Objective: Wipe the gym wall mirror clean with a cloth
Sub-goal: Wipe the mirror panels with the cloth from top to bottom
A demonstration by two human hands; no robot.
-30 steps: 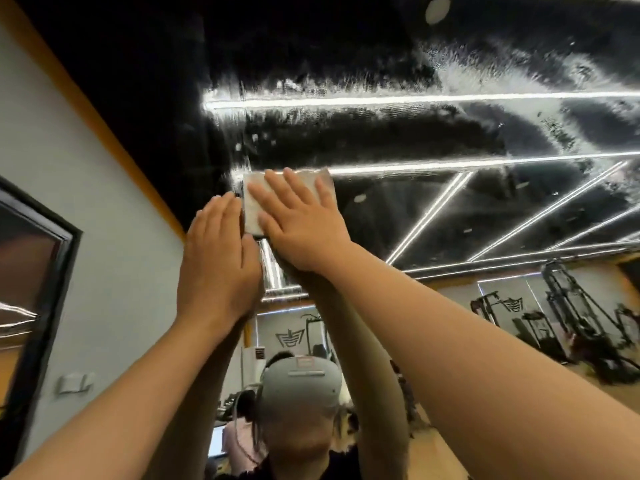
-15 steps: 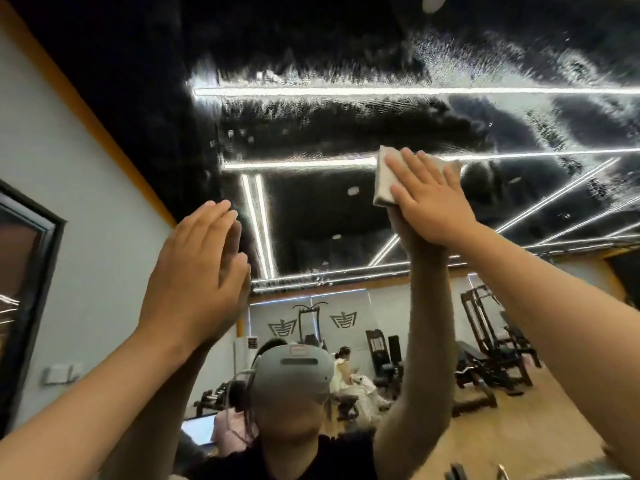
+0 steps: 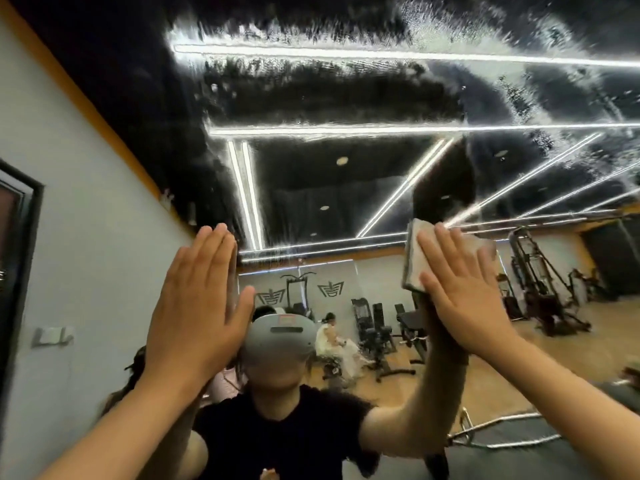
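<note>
The right grip, fingers straight, pressed a folded grey cloth flat against the mirror, the cloth's long side near upright; streaky wet glass lay above it. The left grip, released and holding nothing, was well apart leftward. The reflected wall emblems carried no readable writing

The right hand presses a folded grey cloth flat against the mirror, its straight fingers spread over the cloth. The left hand is raised flat toward the glass, to the left and well apart from the cloth, with the fingers straight and together. The upper part of the mirror carries white wet streaks, and lower down it reflects a person in a black shirt with a grey headset, and gym machines.
</note>
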